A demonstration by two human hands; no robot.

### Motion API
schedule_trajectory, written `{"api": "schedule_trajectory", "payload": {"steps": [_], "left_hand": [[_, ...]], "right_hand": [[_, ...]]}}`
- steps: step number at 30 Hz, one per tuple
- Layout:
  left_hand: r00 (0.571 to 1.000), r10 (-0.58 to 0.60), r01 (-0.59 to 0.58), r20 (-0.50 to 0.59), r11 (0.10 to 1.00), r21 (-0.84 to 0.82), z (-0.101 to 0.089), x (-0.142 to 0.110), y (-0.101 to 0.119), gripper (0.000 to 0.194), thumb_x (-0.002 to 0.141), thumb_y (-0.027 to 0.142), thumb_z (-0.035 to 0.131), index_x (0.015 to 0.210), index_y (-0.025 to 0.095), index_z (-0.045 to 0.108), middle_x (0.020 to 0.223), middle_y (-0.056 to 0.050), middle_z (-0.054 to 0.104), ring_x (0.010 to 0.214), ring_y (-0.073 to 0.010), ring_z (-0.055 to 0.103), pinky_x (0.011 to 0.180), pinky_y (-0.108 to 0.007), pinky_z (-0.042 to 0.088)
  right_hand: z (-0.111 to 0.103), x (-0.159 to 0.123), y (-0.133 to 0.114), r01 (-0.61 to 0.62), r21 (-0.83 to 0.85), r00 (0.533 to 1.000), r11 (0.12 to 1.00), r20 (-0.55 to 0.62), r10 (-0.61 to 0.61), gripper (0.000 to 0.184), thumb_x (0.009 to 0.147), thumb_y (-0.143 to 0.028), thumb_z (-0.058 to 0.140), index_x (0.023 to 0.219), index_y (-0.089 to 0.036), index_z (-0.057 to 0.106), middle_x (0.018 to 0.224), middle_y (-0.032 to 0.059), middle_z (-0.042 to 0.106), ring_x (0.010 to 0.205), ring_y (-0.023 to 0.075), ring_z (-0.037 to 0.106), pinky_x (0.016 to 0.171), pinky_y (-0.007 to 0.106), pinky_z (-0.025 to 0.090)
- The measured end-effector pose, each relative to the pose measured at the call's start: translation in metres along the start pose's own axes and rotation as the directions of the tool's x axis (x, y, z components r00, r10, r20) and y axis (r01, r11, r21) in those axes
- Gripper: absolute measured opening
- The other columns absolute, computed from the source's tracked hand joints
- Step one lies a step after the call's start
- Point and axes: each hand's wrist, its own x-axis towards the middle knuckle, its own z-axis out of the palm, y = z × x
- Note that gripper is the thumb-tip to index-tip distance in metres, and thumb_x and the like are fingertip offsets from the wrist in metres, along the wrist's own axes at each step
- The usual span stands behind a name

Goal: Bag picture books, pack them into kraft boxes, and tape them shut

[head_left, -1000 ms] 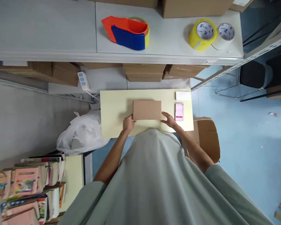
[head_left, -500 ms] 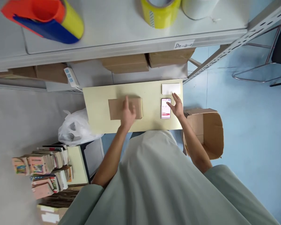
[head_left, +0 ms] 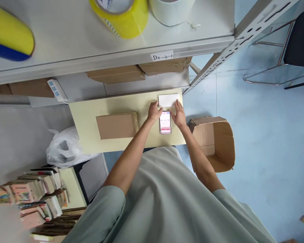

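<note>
A flat white rectangular piece, perhaps a small box or pad, lies near the board's far right corner. At its lower left corner is my left hand, thumb apart from the bent fingers. My right hand reaches its lower right corner with fingers stretched and thumb apart. I cannot tell whether either hand bears any of its weight. Between my hands and nearer to me lies a phone with a lit screen showing digits. A closed brown cardboard box rests left of my left hand, untouched.
The pale board abuts a grey shelf bearing yellow tape and a white roll. An open carton stands right. Left are a white plastic bag and stacked books. A chair stands far right.
My left hand has left the brown box and moved right to the white piece. My right hand has shifted up from beside the phone to that piece's right corner. The view has shifted.
</note>
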Motion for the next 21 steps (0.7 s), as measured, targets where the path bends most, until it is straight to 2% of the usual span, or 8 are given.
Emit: {"api": "schedule_trajectory", "payload": {"steps": [4, 8, 14, 18, 21], "left_hand": [[1.000, -0.028, 0.028, 0.002, 1.000, 0.011, 0.005, 0.000, 0.002, 0.034, 0.088, 0.014, 0.072, 0.121, 0.023, 0.076, 0.120, -0.013, 0.070, 0.121, -0.0323, 0.068, 0.113, -0.045, 0.056], [0.998, -0.058, 0.058, -0.004, 0.998, 0.013, 0.005, -0.002, 0.004, 0.029, 0.088, 0.013, 0.071, 0.115, 0.021, 0.077, 0.116, -0.012, 0.069, 0.118, -0.0311, 0.068, 0.109, -0.043, 0.057], [0.997, -0.071, 0.072, -0.035, 0.997, 0.024, 0.005, -0.005, 0.012, 0.033, 0.091, 0.012, 0.068, 0.120, 0.021, 0.079, 0.113, -0.012, 0.070, 0.116, -0.0299, 0.069, 0.106, -0.039, 0.057], [0.989, -0.107, 0.109, -0.099, 0.994, 0.015, 0.003, -0.010, 0.019, 0.036, 0.095, 0.017, 0.068, 0.128, 0.022, 0.081, 0.121, -0.012, 0.074, 0.105, -0.0266, 0.074, 0.104, -0.037, 0.057], [0.980, -0.147, 0.146, -0.138, 0.989, -0.019, -0.001, -0.012, 0.026, 0.028, 0.098, 0.025, 0.070, 0.123, 0.024, 0.083, 0.123, -0.009, 0.079, 0.096, -0.0237, 0.076, 0.102, -0.036, 0.057]], "right_hand": [[0.003, -0.002, 0.000, -0.001, -0.005, 1.000, 1.000, 0.005, 0.001, 0.073, 0.115, -0.048, 0.050, 0.178, -0.014, 0.034, 0.188, 0.0165, 0.027, 0.177, 0.0312, 0.021, 0.142, 0.059, 0.027], [0.003, -0.002, -0.001, 0.005, 0.014, 1.000, 1.000, -0.002, -0.005, 0.071, 0.115, -0.049, 0.049, 0.177, -0.016, 0.037, 0.187, 0.0162, 0.030, 0.176, 0.0319, 0.022, 0.142, 0.062, 0.028], [0.003, -0.001, -0.003, -0.004, 0.010, 1.000, 1.000, 0.002, 0.004, 0.072, 0.115, -0.049, 0.048, 0.175, -0.010, 0.040, 0.186, 0.0195, 0.029, 0.176, 0.0331, 0.024, 0.142, 0.061, 0.029], [0.003, -0.001, -0.005, -0.019, 0.013, 1.000, 1.000, -0.004, 0.019, 0.071, 0.115, -0.050, 0.049, 0.176, -0.014, 0.039, 0.186, 0.0176, 0.031, 0.176, 0.0325, 0.025, 0.141, 0.061, 0.030], [0.004, -0.001, -0.007, -0.023, 0.009, 1.000, 1.000, -0.003, 0.023, 0.071, 0.116, -0.050, 0.048, 0.176, -0.013, 0.040, 0.186, 0.0178, 0.030, 0.176, 0.0323, 0.024, 0.142, 0.061, 0.030]]}}
